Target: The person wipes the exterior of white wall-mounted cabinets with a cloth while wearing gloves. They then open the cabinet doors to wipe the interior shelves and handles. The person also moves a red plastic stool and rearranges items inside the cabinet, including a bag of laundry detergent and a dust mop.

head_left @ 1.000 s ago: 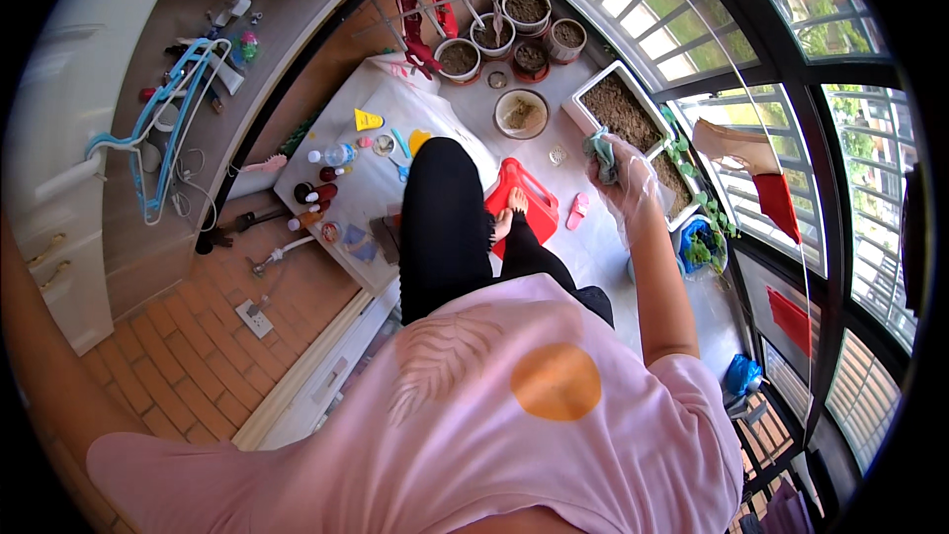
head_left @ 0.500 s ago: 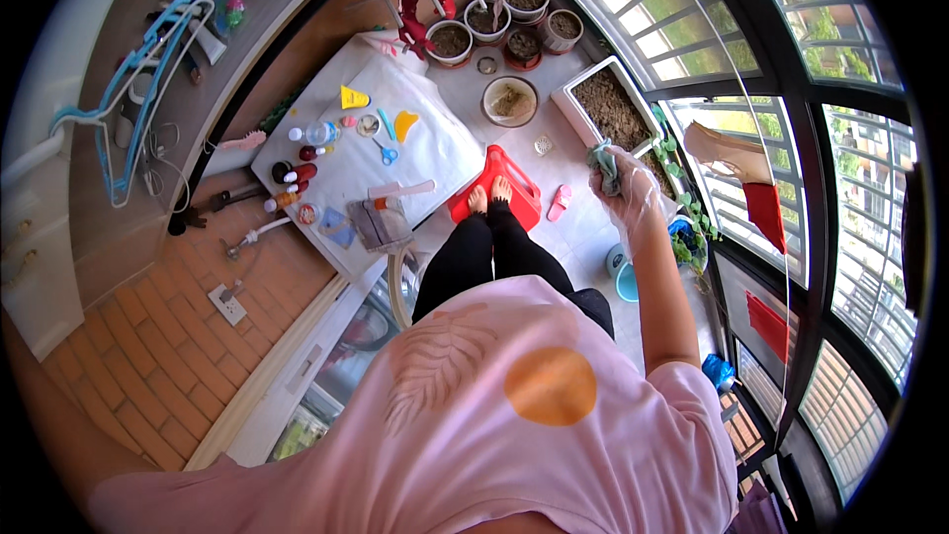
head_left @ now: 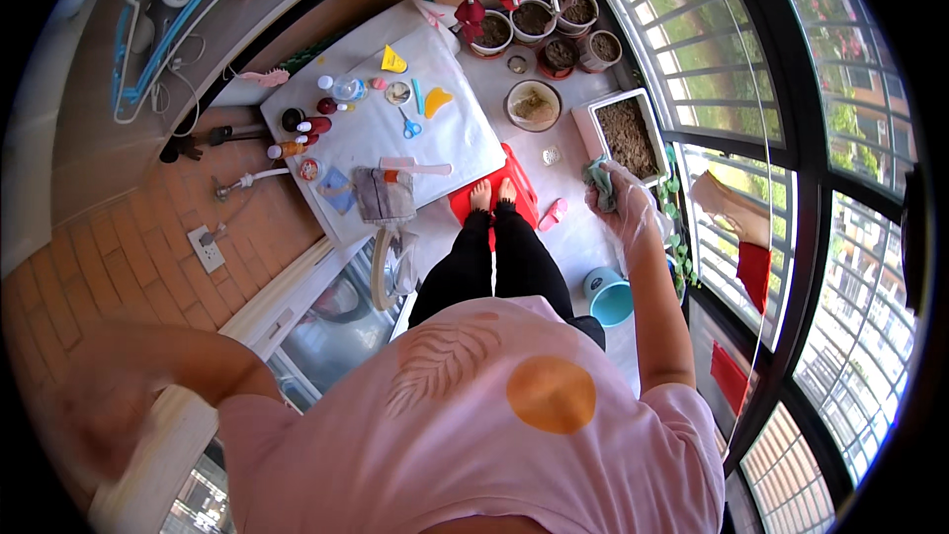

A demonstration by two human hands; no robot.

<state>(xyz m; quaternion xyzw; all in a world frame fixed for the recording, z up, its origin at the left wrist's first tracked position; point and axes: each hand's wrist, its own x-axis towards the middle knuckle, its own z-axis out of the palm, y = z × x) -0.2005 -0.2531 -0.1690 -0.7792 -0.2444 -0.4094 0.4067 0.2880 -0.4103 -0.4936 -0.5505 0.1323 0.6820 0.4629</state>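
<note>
In the head view, holding a crumpled grey-green cloth (head_left: 600,184) bunched in the closed grip of the right hand (head_left: 629,212), beside the near end of the white rectangular planter (head_left: 590,134). Could drop it by slackening inside the clear, likely slick plastic glove (head_left: 645,228). Standing barefoot on a red plastic stool (head_left: 525,206); could topple from leaning too far right. Cannot tell the opening or load of the blurred left hand (head_left: 104,413), near left.

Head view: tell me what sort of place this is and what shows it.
Probably an enclosed balcony in a home: tall barred windows line the right side, soil-filled pots stand grouped in the far corner, and a rectangular planter sits by the glass.
</note>
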